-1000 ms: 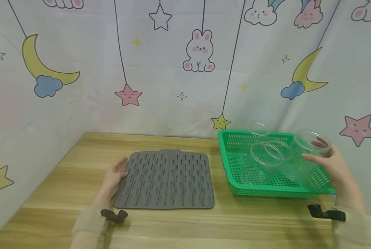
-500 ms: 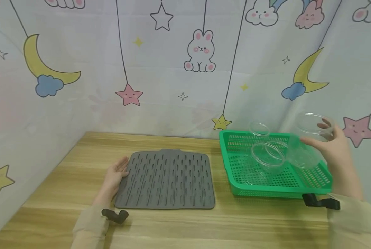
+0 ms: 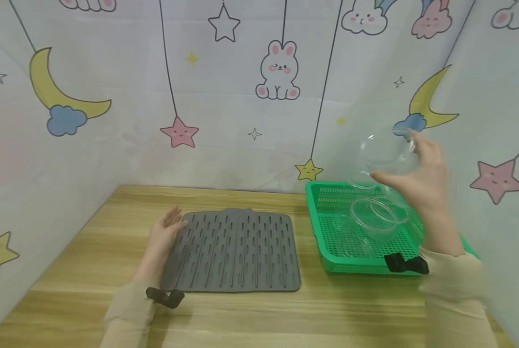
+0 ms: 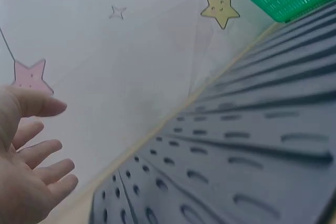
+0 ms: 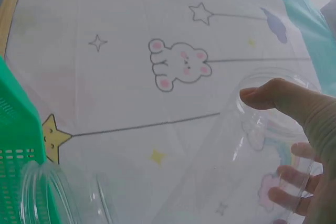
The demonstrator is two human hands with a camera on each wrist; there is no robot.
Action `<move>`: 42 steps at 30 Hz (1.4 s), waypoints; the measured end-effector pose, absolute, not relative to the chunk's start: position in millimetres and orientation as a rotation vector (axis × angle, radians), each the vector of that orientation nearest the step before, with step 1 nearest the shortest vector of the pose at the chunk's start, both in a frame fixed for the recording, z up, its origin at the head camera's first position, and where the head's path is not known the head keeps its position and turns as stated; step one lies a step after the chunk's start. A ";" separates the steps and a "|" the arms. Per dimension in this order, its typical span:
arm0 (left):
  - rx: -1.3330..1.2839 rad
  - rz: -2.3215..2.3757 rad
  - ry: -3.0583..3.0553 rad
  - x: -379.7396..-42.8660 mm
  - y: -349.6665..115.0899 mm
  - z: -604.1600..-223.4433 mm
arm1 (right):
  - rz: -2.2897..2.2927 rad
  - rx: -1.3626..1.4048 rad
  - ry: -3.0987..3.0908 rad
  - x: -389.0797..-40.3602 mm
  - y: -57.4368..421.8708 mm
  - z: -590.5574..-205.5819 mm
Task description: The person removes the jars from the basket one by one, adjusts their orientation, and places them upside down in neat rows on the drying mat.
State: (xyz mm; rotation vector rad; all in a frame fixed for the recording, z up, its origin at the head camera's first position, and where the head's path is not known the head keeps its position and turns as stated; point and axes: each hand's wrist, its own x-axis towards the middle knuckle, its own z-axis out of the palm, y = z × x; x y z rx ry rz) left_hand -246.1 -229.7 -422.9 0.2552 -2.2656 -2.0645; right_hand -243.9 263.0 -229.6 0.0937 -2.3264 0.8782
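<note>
My right hand [image 3: 424,179] grips a clear jar [image 3: 385,157] with thumb and fingers spread round it, raised above the green basket's right half. The right wrist view shows the thumb [image 5: 262,94] on the near side of the clear wall and the fingertips curled on the other side. At the left edge of a grey slotted drying mat [image 3: 233,251], my left hand [image 3: 160,239] holds nothing, its fingers loosely extended. That hand [image 4: 23,177] appears beside the mat [image 4: 247,140] in the left wrist view.
The green basket [image 3: 322,251] stands on the wooden table [image 3: 250,319] right of the mat. Several more clear jars [image 3: 374,227] sit in it, one rim rising at its back edge. A white printed curtain [image 3: 224,164] borders the table behind and at both sides.
My right hand has lifted the clear jar up and leftward out of the basket's right side. My left hand has shifted slightly, its thumb now over the mat's edge.
</note>
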 end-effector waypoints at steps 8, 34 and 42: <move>-0.011 -2.117 -2.239 -243.8 -203.6 -389.9 | 0.683 0.340 -2.267 -247.2 199.8 -236.7; -0.459 -2.388 -2.116 -250.1 -117.6 -363.0 | 0.152 0.668 -2.309 -246.0 72.7 -313.9; -0.463 -2.443 -2.125 -248.3 -117.8 -367.6 | 0.092 0.671 -2.364 -239.2 57.0 -329.6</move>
